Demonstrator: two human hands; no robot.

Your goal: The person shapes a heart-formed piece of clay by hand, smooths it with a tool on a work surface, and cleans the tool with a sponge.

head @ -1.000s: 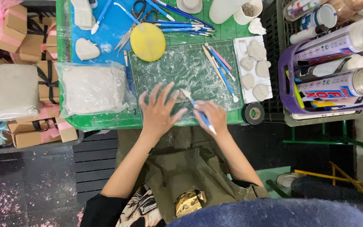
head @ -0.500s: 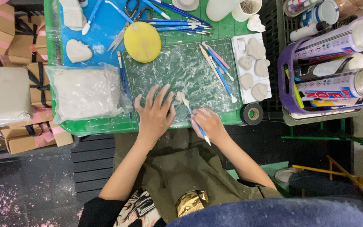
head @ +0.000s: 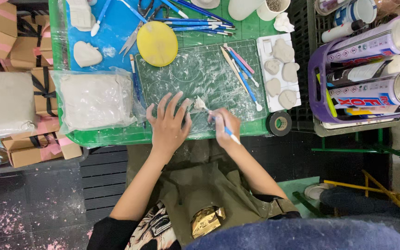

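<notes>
Left hand [head: 168, 124] lies flat, fingers spread, steadying a small clay piece [head: 199, 103] on the green cutting mat [head: 200, 74]; right hand [head: 224, 126] is clenched around a blue-handled tool [head: 225, 129] working it.

Your left hand [head: 168, 126] is lying flat on the cutting mat [head: 200, 74] at mid-frame, while your right hand [head: 224, 127] is gripping a blue modelling tool [head: 225, 129] against a small clay piece [head: 199, 103]. A bagged clay slab [head: 94, 99] is sitting to the left.
</notes>
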